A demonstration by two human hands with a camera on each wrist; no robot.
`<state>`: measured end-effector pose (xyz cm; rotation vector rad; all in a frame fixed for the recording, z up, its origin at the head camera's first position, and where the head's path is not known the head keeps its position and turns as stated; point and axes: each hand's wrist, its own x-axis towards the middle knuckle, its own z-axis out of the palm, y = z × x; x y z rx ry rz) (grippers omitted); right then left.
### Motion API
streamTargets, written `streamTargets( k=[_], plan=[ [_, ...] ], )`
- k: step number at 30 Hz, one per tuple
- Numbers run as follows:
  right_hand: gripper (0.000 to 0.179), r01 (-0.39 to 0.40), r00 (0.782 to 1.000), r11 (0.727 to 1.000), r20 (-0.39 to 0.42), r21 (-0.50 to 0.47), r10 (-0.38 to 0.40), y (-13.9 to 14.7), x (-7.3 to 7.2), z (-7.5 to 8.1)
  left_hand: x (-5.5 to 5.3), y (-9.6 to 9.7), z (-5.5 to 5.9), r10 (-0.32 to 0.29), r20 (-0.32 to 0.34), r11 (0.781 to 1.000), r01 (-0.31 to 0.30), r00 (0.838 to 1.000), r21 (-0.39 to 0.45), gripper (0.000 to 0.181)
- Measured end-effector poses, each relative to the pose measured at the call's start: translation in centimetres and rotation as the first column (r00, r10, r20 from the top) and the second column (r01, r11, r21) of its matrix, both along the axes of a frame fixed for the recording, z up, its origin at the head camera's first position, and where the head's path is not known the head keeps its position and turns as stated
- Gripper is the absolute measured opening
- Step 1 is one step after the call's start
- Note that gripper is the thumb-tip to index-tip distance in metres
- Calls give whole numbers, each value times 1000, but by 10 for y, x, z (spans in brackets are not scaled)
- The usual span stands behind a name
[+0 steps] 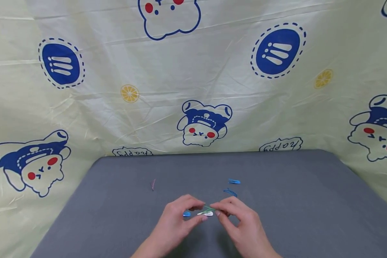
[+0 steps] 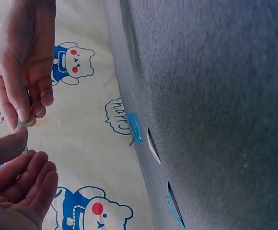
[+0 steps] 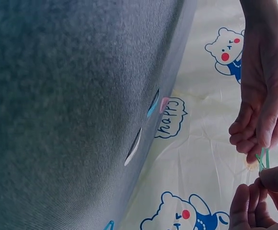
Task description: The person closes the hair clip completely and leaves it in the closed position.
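Observation:
A thin green rubber band point(image 1: 208, 209) stretches between my two hands above the table. The right hand point(image 1: 240, 216) pinches one end between thumb and fingertips. At the other end the curled forefinger of the left hand point(image 1: 180, 215) holds the band, its thumb standing a little apart in the head view. In the right wrist view the green strands point(image 3: 267, 159) form a narrow loop between the fingertips. Below the hands lie a white snap hair clip point(image 1: 207, 213) and a blue snap hair clip point(image 1: 187, 214), the latter partly covered by the left hand.
A second blue hair clip point(image 1: 234, 181) lies farther back on the right, with a dark blue band point(image 1: 230, 192) in front of it. Toward the back left is a thin pink band point(image 1: 153, 184). The grey table point(image 1: 116, 215) meets a printed cloth point(image 1: 167, 125) behind.

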<state>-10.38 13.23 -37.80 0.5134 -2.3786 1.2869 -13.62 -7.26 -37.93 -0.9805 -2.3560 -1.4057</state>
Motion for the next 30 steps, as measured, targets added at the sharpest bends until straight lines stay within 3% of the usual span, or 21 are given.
streamTargets(
  k=[4,10,12,16,19,21,30],
  plan=[
    [37,-15,999,1000,33,-24,16,-1,1,1,2,1,1,-2,32,999,0,1000,51,17],
    [37,-71,991,997,-118,-35,66,1,-1,-2,3,2,4,-5,117,993,-9,993,114,15],
    [34,-94,988,994,-129,-52,87,2,-2,-3,3,1,5,-6,129,992,-10,992,126,14],
    [21,-155,987,967,20,-205,162,2,-3,-2,3,1,6,-16,123,988,-3,992,155,15],
    [14,-153,958,924,176,-351,225,3,-3,-1,3,0,6,-32,120,986,11,992,168,15],
    [15,-156,939,902,223,-403,262,4,-4,-1,3,-1,7,-47,131,985,24,990,171,13],
    [16,-319,893,848,165,-423,418,12,-11,-5,-4,-6,4,-160,249,971,108,955,211,4]
  ],
)
